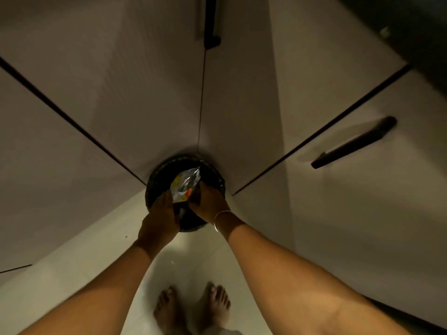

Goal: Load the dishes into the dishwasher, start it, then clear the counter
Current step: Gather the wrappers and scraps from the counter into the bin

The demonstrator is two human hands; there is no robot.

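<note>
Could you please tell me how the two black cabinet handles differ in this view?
The black bar handle at top centre runs vertically beside a door seam; the black bar handle on the right lies diagonally on a drawer front. The top one is cropped by the frame; the right one shows whole. Both are dark, slim bars.

Print on foil wrapper (185, 184) too small and blurred to read. Wrapper's lower end hidden between left hand (158, 220) and right hand (209, 201); fingertips out of sight. Bin (154, 182) interior dark, contents unreadable; near rim covered by hands. Top handle (211, 22) cut by frame edge. Feet (191, 308) partly cropped below.
</note>
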